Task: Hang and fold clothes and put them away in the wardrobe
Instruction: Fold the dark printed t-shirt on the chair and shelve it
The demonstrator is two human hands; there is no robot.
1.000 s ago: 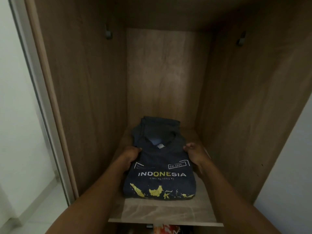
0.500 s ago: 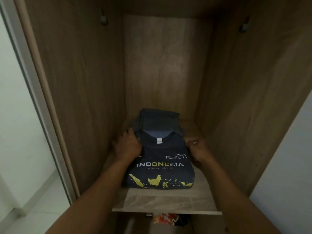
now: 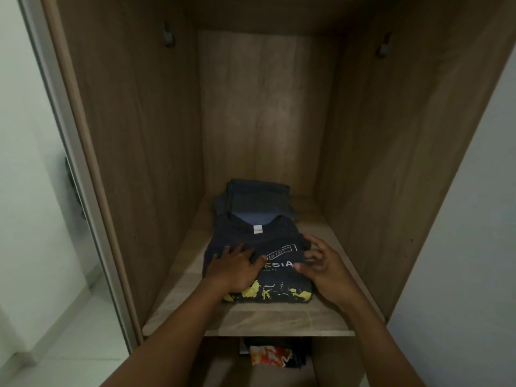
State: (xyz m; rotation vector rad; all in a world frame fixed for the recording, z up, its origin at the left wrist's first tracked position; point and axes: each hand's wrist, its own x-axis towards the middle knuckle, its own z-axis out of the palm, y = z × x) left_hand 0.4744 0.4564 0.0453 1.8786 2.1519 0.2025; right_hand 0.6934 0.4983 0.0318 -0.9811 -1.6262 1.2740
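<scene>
A folded navy T-shirt (image 3: pixel 268 236) with white lettering and a yellow map print lies on the wooden wardrobe shelf (image 3: pixel 251 319). It rests partly on a stack of folded dark clothes (image 3: pixel 257 194) further back. My left hand (image 3: pixel 237 266) lies flat on the shirt's left half, fingers spread, covering part of the lettering. My right hand (image 3: pixel 324 263) is at the shirt's right edge, fingers curled loosely against the fabric, gripping nothing that I can see.
Wooden side walls (image 3: pixel 139 135) close in the compartment left and right, with a small dark peg (image 3: pixel 169 37) high on each. Below the shelf an orange and white patterned cloth (image 3: pixel 269 356) lies in the lower compartment. A sliding door frame (image 3: pixel 83 177) stands at the left.
My left hand slid from the shirt's left edge onto its front. My right hand moved slightly forward along the right edge. The shirt sits a little deeper on the shelf.
</scene>
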